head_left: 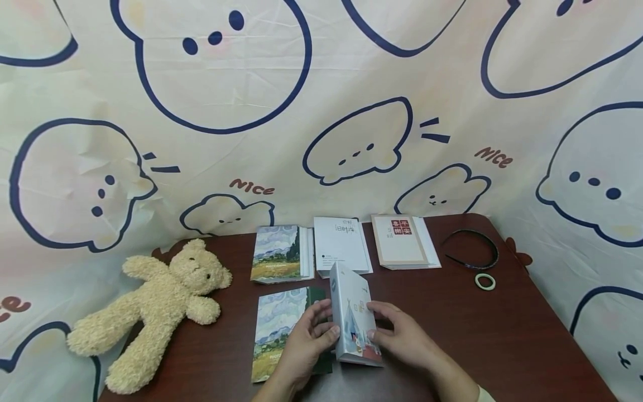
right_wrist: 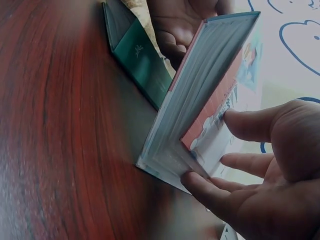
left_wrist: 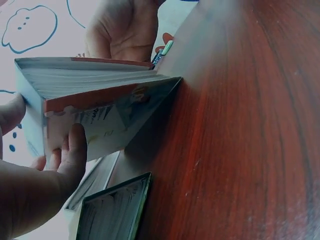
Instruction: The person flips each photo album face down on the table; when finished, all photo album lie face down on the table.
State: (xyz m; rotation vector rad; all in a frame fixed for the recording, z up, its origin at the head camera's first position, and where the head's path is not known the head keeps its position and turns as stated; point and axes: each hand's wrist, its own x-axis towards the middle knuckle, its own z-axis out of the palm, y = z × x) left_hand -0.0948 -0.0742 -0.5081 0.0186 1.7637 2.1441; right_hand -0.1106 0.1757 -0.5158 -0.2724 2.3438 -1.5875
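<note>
A thick photo album [head_left: 351,301] with a tent picture and a red strip on its cover stands tilted on the table, its covers slightly spread. My left hand [head_left: 308,338] holds it at the left, with fingertips on one cover and the thumb by the spine. From the right, my right hand [head_left: 404,335] grips the other side, with the thumb [right_wrist: 245,125] on the cover and fingers at the edge. White page edges [right_wrist: 210,70] show between the covers in the right wrist view. Beside my left hand lies a landscape-painting album [head_left: 276,324] with a dark green part.
Along the back of the brown table [head_left: 467,329] lie another landscape album [head_left: 276,251], a white album [head_left: 339,243] and a beige one [head_left: 402,240] with red characters. A teddy bear [head_left: 166,307] lies at left. At right are a black headband [head_left: 494,257] and a pale ring [head_left: 485,288].
</note>
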